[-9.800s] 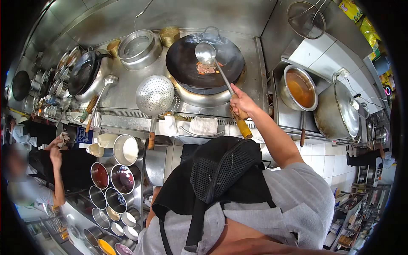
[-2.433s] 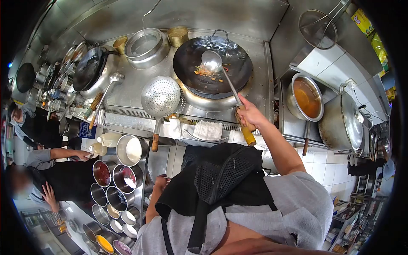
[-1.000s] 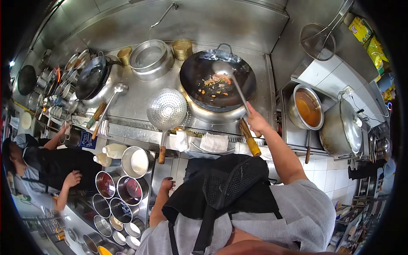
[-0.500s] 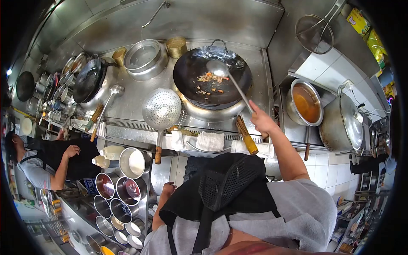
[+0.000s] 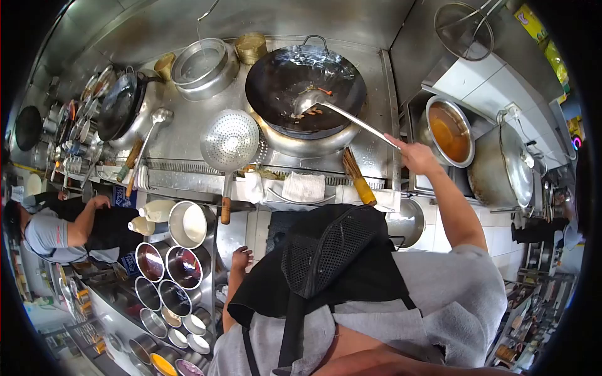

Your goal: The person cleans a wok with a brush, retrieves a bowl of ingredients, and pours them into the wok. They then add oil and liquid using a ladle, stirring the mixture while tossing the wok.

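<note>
My right hand (image 5: pixel 412 154) is closed round the handle of a metal ladle (image 5: pixel 313 101), whose bowl rests low inside a large black wok (image 5: pixel 345 78). Small pieces of orange and brown food (image 5: pixel 325 91) lie beside and under the bowl. The wok sits tilted on a round metal burner ring. My left hand (image 5: pixel 242 257) hangs at my side near the metal shelf edge, its fingers slightly apart and nothing visible in them. Between the wok and the left pans lies a perforated skimmer (image 5: pixel 230 141) with a wooden handle.
Right of the wok are a bowl of brown liquid (image 5: pixel 449 133) and a large lidded pot (image 5: pixel 501 166). A bamboo brush (image 5: pixel 359 182) and folded cloths (image 5: pixel 303 187) line the front edge. Several sauce pots (image 5: pixel 187 224) stand at left, near a co-worker (image 5: pixel 53 232).
My right hand has moved right, and the ladle bowl has come down and left onto the food. The whole view has shifted. The co-worker has moved slightly.
</note>
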Demonstrator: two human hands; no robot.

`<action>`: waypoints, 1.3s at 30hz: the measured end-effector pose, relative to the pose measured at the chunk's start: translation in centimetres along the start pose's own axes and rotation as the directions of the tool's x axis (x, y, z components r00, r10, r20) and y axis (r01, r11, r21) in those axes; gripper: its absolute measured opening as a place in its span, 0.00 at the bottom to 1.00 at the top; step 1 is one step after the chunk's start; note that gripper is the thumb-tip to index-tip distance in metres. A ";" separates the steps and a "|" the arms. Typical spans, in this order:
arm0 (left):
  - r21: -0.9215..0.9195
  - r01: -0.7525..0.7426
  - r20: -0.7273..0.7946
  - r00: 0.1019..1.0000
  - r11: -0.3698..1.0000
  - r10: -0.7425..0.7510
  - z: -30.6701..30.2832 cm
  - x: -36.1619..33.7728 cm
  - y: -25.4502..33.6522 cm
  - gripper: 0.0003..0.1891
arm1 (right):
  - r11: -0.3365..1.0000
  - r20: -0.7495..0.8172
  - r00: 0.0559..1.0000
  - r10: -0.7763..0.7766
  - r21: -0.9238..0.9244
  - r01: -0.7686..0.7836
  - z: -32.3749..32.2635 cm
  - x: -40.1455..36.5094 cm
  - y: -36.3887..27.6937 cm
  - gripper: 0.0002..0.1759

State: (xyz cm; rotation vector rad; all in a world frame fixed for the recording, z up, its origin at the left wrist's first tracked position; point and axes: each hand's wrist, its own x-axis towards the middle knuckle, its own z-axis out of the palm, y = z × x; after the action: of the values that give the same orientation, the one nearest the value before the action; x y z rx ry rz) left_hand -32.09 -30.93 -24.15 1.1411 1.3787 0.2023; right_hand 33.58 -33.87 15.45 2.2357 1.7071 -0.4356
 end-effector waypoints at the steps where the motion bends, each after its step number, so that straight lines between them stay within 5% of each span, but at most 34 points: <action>1: -0.113 0.250 -0.083 0.962 0.962 -0.260 0.5 -2.5 4.4 0.24 | 0.994 0.013 0.999 -0.035 0.105 0.033 -0.4 -1.3 0.0 0.49; 3: 0.043 0.232 -0.109 0.968 0.972 -0.226 0.4 -4.7 5.8 0.23 | 0.976 0.021 0.997 -0.068 0.210 0.062 -1.7 -4.3 -0.9 0.48; 5: 0.096 0.209 -0.099 0.975 0.973 -0.199 -0.1 0.6 -5.5 0.21 | 0.794 0.268 0.962 -0.049 0.595 -0.126 -3.6 -6.7 -3.4 0.48; 7: 0.122 0.190 -0.089 0.980 0.974 -0.180 0.2 2.1 -7.6 0.21 | 0.782 0.278 0.960 -0.039 0.607 -0.144 -1.6 -5.7 -3.9 0.48; 9: 0.269 0.087 -0.060 0.996 0.959 -0.073 0.6 2.6 -7.6 0.20 | 0.933 -0.018 0.999 -0.042 0.357 0.046 4.1 -1.9 -3.3 0.47; 13: 0.537 -0.127 0.023 0.991 0.834 0.135 -0.3 4.1 -7.5 0.19 | 0.887 -0.244 0.970 -0.020 0.443 0.130 5.6 3.2 -3.3 0.46; 14: 0.131 -0.345 0.259 0.917 0.929 0.304 -2.1 1.4 -2.6 0.21 | 0.721 -0.105 0.987 0.118 0.693 -0.012 4.0 3.3 -5.0 0.46; 15: 0.130 -0.351 0.265 0.914 0.927 0.308 -2.2 0.6 0.9 0.21 | 0.478 0.070 0.975 0.212 0.863 -0.166 2.8 3.4 -6.6 0.46; 17: 0.066 0.185 -0.047 0.982 0.981 -0.182 -1.7 0.3 5.3 0.25 | 0.608 -0.073 0.947 0.312 0.781 -0.140 4.2 5.6 -8.8 0.45; 18: 0.084 0.209 0.003 0.978 0.974 -0.210 -2.1 1.3 5.4 0.28 | 0.725 -0.222 0.902 0.370 0.676 -0.131 5.2 6.7 -9.8 0.44; 22: 0.210 0.217 0.049 0.971 0.953 -0.232 -3.0 2.1 7.2 0.27 | 0.715 -0.174 0.907 0.384 0.678 -0.173 5.5 8.1 -12.6 0.43; 24: 0.192 0.224 0.063 0.969 0.955 -0.240 -3.3 1.9 7.5 0.28 | 0.400 0.142 0.972 0.190 0.893 -0.208 3.0 5.8 -13.3 0.43; 25: 0.171 0.233 0.066 0.967 0.957 -0.247 -3.4 2.0 7.6 0.28 | 0.404 0.140 0.971 0.192 0.890 -0.209 3.8 5.6 -13.3 0.43; 27: 0.163 0.174 0.093 0.977 0.971 -0.191 -3.7 2.7 5.2 0.28 | 0.672 -0.127 0.978 0.163 0.741 -0.016 6.2 4.9 -13.6 0.43; 29: 0.163 0.114 0.118 0.984 0.980 -0.134 -4.1 3.7 1.1 0.28 | 0.624 -0.187 0.970 0.152 0.779 0.052 5.0 3.9 -14.8 0.43; 31: 0.134 0.153 0.221 0.959 0.979 -0.180 -4.4 4.6 -2.3 0.25 | 0.090 -0.024 0.992 0.121 0.996 0.013 2.9 2.9 -16.2 0.43; 32: 0.267 0.240 0.163 0.943 0.933 -0.289 -4.0 0.7 3.7 0.23 | 0.081 -0.022 0.991 0.130 0.997 0.012 3.0 3.3 -16.2 0.43; 33: 0.276 0.237 0.166 0.943 0.932 -0.289 -4.4 0.7 3.9 0.23 | -0.079 0.024 0.996 0.090 0.997 -0.017 3.1 4.0 -16.0 0.44; 34: 0.365 0.109 0.258 0.943 0.925 -0.213 -4.9 0.6 3.6 0.22 | -0.234 0.064 0.997 0.042 0.971 -0.053 3.1 4.7 -15.6 0.45; 36: 0.580 -0.263 0.467 0.883 0.771 -0.050 -6.2 3.2 -1.1 0.20 | -0.282 0.111 0.994 0.017 0.954 -0.102 3.5 5.9 -14.9 0.45; 37: 0.581 -0.266 0.472 0.880 0.769 -0.052 -5.9 6.3 -2.8 0.20 | -0.325 0.148 0.989 -0.018 0.934 -0.146 3.9 6.2 -14.5 0.45; 39: 0.364 0.193 0.215 0.935 0.911 -0.284 -4.4 9.1 -2.1 0.18 | -0.214 0.116 0.993 -0.012 0.970 -0.116 3.9 6.4 -13.9 0.46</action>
State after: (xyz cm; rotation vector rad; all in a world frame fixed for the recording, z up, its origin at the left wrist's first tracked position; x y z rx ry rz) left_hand -34.39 -23.28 -30.65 1.2136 1.3286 -0.3692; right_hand 21.50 -26.35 8.56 2.9285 1.0177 -2.7545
